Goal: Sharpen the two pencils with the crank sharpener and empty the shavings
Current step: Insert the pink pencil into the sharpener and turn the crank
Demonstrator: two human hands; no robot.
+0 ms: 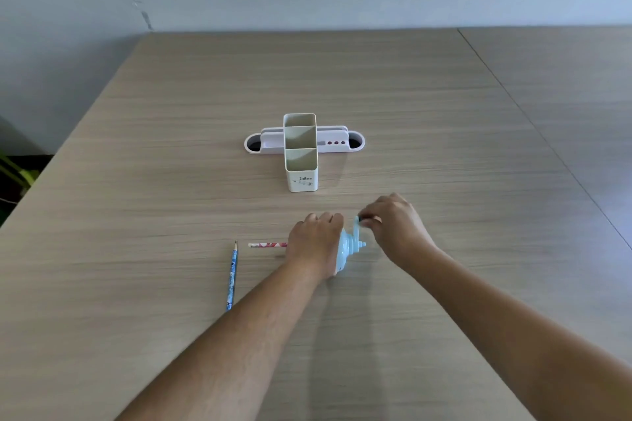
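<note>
Reaching in from the lower edge, both bare forearms stretch across the wood-grain table (410, 96) and meet near its middle. The left hand (313, 241) lies palm-down with fingers curled over the pale blue crank sharpener (345, 251), clamping its body against the tabletop; only the rounded, ribbed right end of the sharpener shows past the knuckles. The right hand (393, 220) hovers just beside it, wrist raised, thumb and forefinger pinched narrow on the small knob of the crank handle (357, 224), which stands up at the sharpener's right end (the other fingers are tucked loosely behind).

A red patterned pencil (267, 245) lies level, pointing rightward, its near end vanishing under the left hand toward the sharpener; whether its tip is inside cannot be seen. Well apart to the left, a blue patterned pencil (232, 278) lies lengthwise on the table, its dark sharpened point aimed away from the person.

Farther back stands a cream, square-walled pen holder (302, 181) with three open compartments, and behind it a low white plastic desk tray (335, 138) with rounded ends and a row of small holes.
</note>
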